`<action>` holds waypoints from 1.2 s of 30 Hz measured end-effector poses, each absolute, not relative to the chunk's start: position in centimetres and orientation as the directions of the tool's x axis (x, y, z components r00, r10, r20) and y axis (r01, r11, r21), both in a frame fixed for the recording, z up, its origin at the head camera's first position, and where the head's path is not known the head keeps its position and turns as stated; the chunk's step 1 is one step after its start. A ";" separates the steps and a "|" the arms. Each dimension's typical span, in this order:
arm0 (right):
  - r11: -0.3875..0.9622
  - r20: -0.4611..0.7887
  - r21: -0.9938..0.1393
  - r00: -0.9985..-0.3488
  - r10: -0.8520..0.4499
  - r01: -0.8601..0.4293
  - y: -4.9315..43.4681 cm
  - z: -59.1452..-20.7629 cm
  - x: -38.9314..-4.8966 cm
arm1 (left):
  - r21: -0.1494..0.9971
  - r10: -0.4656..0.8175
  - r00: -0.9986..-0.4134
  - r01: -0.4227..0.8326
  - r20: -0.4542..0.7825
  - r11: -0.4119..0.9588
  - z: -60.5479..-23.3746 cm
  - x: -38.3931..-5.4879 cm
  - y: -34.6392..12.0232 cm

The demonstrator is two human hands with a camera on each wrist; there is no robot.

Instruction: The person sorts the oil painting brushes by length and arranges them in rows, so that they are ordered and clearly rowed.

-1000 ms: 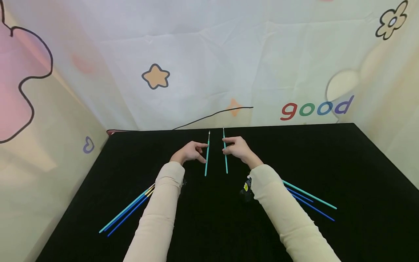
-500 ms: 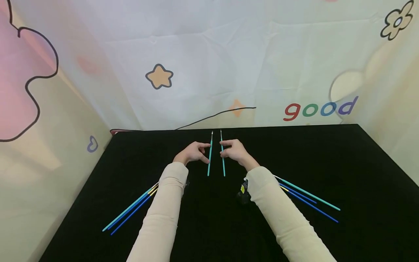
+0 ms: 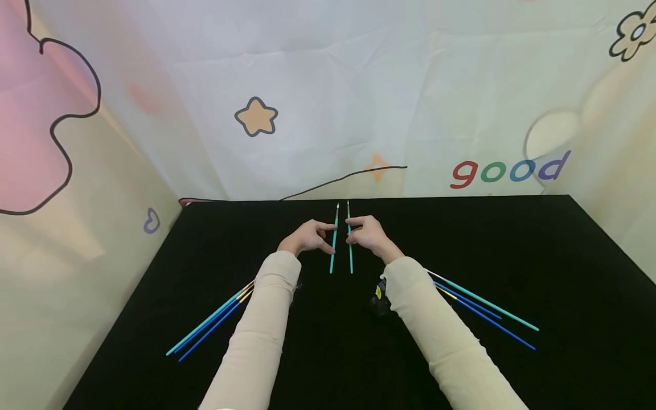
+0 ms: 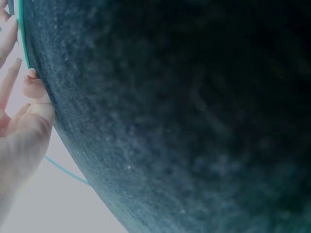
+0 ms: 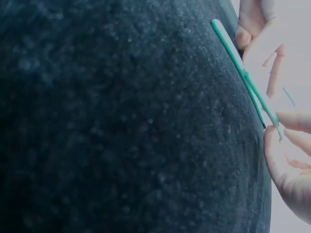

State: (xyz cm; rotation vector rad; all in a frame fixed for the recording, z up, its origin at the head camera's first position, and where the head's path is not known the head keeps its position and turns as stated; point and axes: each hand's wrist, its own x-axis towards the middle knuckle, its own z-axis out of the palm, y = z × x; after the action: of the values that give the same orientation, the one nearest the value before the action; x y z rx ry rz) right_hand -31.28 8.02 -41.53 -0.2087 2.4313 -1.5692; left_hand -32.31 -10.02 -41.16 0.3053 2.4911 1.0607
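Observation:
Two turquoise paintbrushes lie side by side near the far edge of the black table, tips pointing away, a narrow gap between them. Against the left paintbrush (image 3: pixel 335 239) rest the index fingertip and thumb of my left hand (image 3: pixel 309 236), spread apart along the handle. My right hand (image 3: pixel 371 234) touches the right paintbrush (image 3: pixel 350 250) the same way from the other side. In the left wrist view the left hand (image 4: pixel 26 131) appears at the left border. The right wrist view shows the right hand (image 5: pixel 291 170) at a turquoise handle, partly washed out.
Left of the left sleeve (image 3: pixel 261 330) lies a bundle of turquoise and blue paintbrushes (image 3: pixel 205 326). More paintbrushes (image 3: pixel 487 302) fan out beyond the right sleeve (image 3: pixel 441 336). A white printed cloth (image 3: pixel 328 114) hangs behind the black table (image 3: pixel 328 353).
The two turquoise paintbrushes have come closer together, each shifting inward with the hand at its side. The head view has also drifted slightly.

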 end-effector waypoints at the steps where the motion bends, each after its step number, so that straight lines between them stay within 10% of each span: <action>1: 0.415 -0.126 -0.910 -0.962 -0.242 0.014 8.0 -41.5 -31.3 | 0.726 0.354 -0.890 0.040 -0.286 0.686 -41.2 -32.4 -10.0; 36: 0.463 -0.153 -0.885 -0.965 -0.214 0.037 6.8 -42.0 -32.2 | 0.716 0.355 -0.892 0.053 -0.279 0.696 -41.3 -32.6 -9.9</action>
State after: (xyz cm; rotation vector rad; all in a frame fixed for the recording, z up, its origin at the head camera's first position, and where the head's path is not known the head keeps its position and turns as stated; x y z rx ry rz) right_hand -32.20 6.79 -42.01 -0.1523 2.4714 -1.5041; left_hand -32.56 -9.93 -41.33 0.3172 2.5070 1.0418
